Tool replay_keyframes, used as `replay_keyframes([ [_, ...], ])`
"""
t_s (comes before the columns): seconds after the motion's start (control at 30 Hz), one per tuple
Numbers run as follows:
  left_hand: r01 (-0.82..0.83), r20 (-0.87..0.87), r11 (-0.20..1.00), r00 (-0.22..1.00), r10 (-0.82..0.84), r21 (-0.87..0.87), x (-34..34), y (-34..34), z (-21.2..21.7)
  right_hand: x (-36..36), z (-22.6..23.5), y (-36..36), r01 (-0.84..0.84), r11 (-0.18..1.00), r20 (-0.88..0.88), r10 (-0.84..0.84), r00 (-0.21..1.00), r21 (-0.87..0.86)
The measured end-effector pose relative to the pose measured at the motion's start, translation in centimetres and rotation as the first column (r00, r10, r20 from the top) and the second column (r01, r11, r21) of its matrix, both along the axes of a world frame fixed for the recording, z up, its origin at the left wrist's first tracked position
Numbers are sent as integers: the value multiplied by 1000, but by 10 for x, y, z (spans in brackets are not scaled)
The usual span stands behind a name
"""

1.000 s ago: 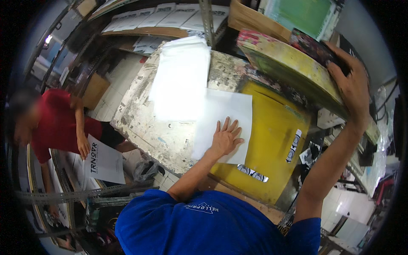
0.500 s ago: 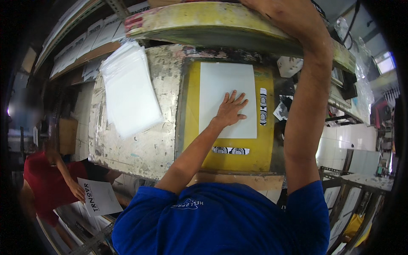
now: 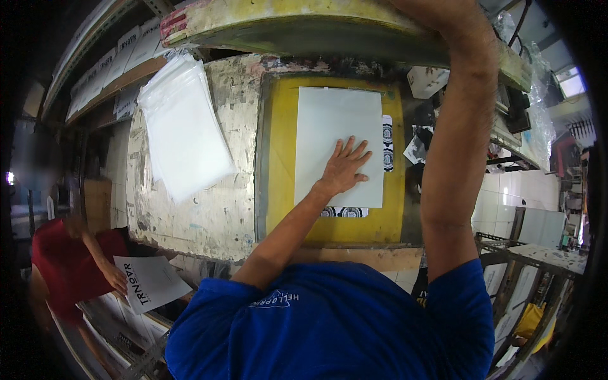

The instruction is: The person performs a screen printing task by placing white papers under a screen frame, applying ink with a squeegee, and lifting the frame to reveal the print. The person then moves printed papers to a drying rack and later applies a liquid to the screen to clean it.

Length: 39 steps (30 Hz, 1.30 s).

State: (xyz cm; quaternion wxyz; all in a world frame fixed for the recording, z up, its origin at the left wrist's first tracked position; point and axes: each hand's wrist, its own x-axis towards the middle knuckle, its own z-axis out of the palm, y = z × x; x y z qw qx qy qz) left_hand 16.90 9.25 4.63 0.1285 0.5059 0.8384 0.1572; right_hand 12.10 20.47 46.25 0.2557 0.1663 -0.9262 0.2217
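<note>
My left hand (image 3: 346,167) lies flat with spread fingers on a white sheet (image 3: 329,120). The sheet rests on a yellow board (image 3: 282,164). Its right edge meets a black-and-white patterned strip (image 3: 387,145), and its near edge meets a second patterned strip (image 3: 347,212). My right hand (image 3: 437,9) is at the top edge of the view, over a raised, yellow-stained frame (image 3: 304,22) beyond the board. The picture cuts off that hand's fingers, so its grip on the frame is not fully visible.
On the worn table (image 3: 237,139) left of the board lies a pile of white sheets in clear sleeves (image 3: 187,130). Shelves with printed white packs (image 3: 107,69) stand at the far left. At the lower left, a person in red (image 3: 73,266) holds a printed sheet (image 3: 152,285).
My left hand has slid the white sheet right and toward me, closing the gaps to both patterned strips. My right hand stays by the raised frame. The view has shifted slightly.
</note>
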Motion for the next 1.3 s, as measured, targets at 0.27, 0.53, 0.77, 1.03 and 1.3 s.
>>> replay_keyframes([
  [0.27, -164, -63, 975, 983, 175, 151, -7, -48, 9, 1, -3, 6, -56, 993, 0, 56, 998, -101],
  [0.53, -208, -42, 970, 976, 215, 128, -3, -76, -5, -6, -12, 5, 60, 998, -10, -60, 998, -2],
  [0.77, -452, 183, 630, 876, 445, 632, -8, -102, 60, 30, -36, -14, 199, 978, -16, -199, 980, 64],
  [1.03, -795, 797, -76, 591, 123, 601, 49, -179, 148, 139, -156, -60, 194, 966, -87, -182, 980, 170],
  [1.3, -665, 381, 411, 718, 583, 623, 96, -234, 10, 168, -299, -58, 174, 984, 486, -132, 864, -41],
])
